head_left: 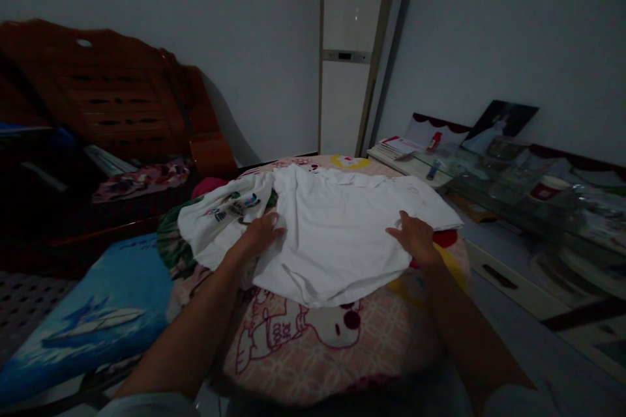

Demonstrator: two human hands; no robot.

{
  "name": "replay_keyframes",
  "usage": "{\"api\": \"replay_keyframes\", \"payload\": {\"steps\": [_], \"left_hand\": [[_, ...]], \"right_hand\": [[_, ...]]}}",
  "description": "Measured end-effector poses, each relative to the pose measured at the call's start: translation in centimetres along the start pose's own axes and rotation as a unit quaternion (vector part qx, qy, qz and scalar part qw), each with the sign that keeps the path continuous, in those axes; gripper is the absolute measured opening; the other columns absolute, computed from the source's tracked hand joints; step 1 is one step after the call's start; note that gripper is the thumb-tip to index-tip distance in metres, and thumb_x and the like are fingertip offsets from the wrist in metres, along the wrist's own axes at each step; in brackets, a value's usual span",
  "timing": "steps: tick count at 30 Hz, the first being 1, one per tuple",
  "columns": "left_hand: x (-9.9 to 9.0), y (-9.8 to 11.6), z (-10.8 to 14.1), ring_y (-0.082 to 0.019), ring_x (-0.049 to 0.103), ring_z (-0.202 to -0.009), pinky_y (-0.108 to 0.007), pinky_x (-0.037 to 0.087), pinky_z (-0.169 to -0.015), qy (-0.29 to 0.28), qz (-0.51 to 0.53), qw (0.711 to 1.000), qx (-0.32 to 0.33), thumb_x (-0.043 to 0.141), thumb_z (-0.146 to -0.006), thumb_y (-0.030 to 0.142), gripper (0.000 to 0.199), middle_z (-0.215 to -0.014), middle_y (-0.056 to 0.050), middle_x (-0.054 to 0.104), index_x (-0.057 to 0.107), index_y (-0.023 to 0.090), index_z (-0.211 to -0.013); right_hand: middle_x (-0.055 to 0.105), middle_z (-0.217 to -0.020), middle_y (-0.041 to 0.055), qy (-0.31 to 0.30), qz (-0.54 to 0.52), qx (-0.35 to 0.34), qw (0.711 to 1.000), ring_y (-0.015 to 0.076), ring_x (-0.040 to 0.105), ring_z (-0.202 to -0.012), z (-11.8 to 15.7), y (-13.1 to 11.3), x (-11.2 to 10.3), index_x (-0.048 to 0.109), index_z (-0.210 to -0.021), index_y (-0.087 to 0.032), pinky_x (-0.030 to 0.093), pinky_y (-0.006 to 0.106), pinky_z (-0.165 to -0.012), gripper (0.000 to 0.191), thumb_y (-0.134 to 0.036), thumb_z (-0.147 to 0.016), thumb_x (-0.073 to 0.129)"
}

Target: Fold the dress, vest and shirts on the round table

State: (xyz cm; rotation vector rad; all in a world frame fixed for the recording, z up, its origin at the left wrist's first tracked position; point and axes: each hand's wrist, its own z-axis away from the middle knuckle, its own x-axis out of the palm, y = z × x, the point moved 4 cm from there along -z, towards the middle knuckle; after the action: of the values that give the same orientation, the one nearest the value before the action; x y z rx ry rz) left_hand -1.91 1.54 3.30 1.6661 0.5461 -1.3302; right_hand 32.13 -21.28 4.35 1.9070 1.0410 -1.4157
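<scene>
A plain white T-shirt [342, 234] lies spread over a round, pink patterned cloth surface [391, 339], its hem toward me and a sleeve reaching out to the right. At its left edge, my left hand [259, 234] has thumb and fingers closed on the fabric. My right hand [417, 240] grips the opposite edge, below the sleeve. The fingertips of both hands are partly hidden in the cloth. Left of the T-shirt lies another white garment with a dark print [229, 212], partly over a green camouflage-patterned cloth [171, 241].
A wooden bench [122, 98] with clothes on it stands at left, near a blue cushion [112, 306] with a shark-like picture. At right, a glass-topped table [518, 199] holds a paper cup [548, 189] and clutter. A tall white cabinet-like unit [346, 98] stands behind.
</scene>
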Motion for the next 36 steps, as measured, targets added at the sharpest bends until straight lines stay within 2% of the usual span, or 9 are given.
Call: {"api": "replay_keyframes", "payload": {"steps": [4,9,11,15,21,25,29,32,36], "left_hand": [[0.4,-0.3,2.0,-0.026,0.067,-0.100,-0.031,0.049,-0.089,-0.007,0.116,0.993,0.036,0.068,-0.074,0.033,0.059,-0.123,-0.011,0.069,0.062,0.020,-0.130],[0.4,-0.8,3.0,-0.020,0.064,-0.084,-0.028,0.049,-0.076,-0.012,0.217,0.972,0.083,0.060,-0.078,0.032,0.048,-0.099,-0.007,0.072,0.070,0.017,-0.122],[0.4,-1.0,3.0,-0.017,0.059,-0.073,-0.026,0.046,-0.068,-0.020,0.238,0.968,0.073,0.058,-0.080,0.033,0.043,-0.082,-0.005,0.070,0.073,0.015,-0.116],[0.0,-0.7,3.6,-0.014,0.054,-0.068,-0.024,0.043,-0.065,-0.024,0.253,0.964,0.073,0.064,-0.077,0.032,0.042,-0.072,-0.002,0.063,0.074,0.015,-0.114],[-0.7,0.4,5.7,-0.014,0.053,-0.068,-0.022,0.041,-0.063,-0.051,0.251,0.961,0.100,0.065,-0.074,0.031,0.043,-0.072,-0.001,0.061,0.075,0.018,-0.114],[-0.3,0.1,5.9,-0.013,0.052,-0.063,-0.022,0.039,-0.057,-0.075,0.278,0.955,0.072,0.063,-0.073,0.031,0.029,-0.068,-0.002,0.064,0.079,0.015,-0.090],[0.0,-1.0,7.1,-0.014,0.054,-0.063,-0.022,0.042,-0.058,-0.127,0.318,0.936,0.083,0.063,-0.073,0.039,0.032,-0.072,-0.003,0.069,0.079,0.016,-0.090],[-0.3,-2.1,8.1,-0.017,0.061,-0.073,-0.024,0.048,-0.065,-0.138,0.314,0.936,0.083,0.064,-0.074,0.044,0.036,-0.085,-0.004,0.074,0.079,0.018,-0.094],[-1.6,-2.0,6.3,-0.021,0.066,-0.087,-0.025,0.050,-0.074,-0.053,0.236,0.966,0.095,0.063,-0.079,0.043,0.044,-0.101,-0.006,0.074,0.074,0.020,-0.115]], "right_hand": [[0.073,-0.098,0.0145,0.016,-0.067,0.005,0.998,0.0270,0.067,-0.093,-0.2,1.0,-0.1,0.067,-0.115,-0.013,0.048,0.035,-0.081,0.037,-0.017,-0.081,0.054],[0.066,-0.067,0.0046,0.149,-0.250,0.138,0.947,0.0223,0.061,-0.064,-0.3,5.3,-1.5,0.073,-0.101,-0.015,0.047,0.032,-0.066,0.039,-0.027,-0.070,0.054],[0.065,-0.065,0.0053,0.183,-0.246,0.184,0.934,0.0236,0.060,-0.064,0.3,7.0,-1.5,0.074,-0.095,-0.014,0.047,0.034,-0.067,0.037,-0.027,-0.067,0.055],[0.070,-0.082,0.0156,0.168,-0.125,0.210,0.955,0.0306,0.064,-0.079,2.2,7.8,-1.1,0.073,-0.101,-0.012,0.047,0.040,-0.071,0.038,-0.024,-0.071,0.054],[0.067,-0.110,0.0225,0.215,-0.081,0.046,0.972,0.0341,0.063,-0.104,3.9,2.0,-3.3,0.066,-0.118,-0.007,0.047,0.046,-0.088,0.042,-0.021,-0.084,0.047],[0.073,-0.104,0.0140,0.031,-0.188,-0.139,0.972,0.0262,0.069,-0.092,4.1,-5.3,-2.4,0.070,-0.110,-0.015,0.052,0.040,-0.087,0.031,-0.027,-0.088,0.052],[0.069,-0.125,0.0120,-0.061,-0.260,-0.310,0.912,0.0251,0.065,-0.114,6.1,-11.7,-0.3,0.065,-0.126,-0.019,0.050,0.041,-0.101,0.038,-0.031,-0.091,0.057],[0.060,-0.139,0.0138,-0.057,-0.255,-0.354,0.898,0.0274,0.056,-0.128,7.5,-13.7,1.5,0.063,-0.131,-0.019,0.046,0.047,-0.108,0.043,-0.032,-0.090,0.061],[0.055,-0.145,0.0155,-0.039,-0.236,-0.356,0.903,0.0294,0.051,-0.134,8.1,-14.0,3.2,0.065,-0.130,-0.019,0.042,0.050,-0.112,0.042,-0.032,-0.090,0.062]]}}
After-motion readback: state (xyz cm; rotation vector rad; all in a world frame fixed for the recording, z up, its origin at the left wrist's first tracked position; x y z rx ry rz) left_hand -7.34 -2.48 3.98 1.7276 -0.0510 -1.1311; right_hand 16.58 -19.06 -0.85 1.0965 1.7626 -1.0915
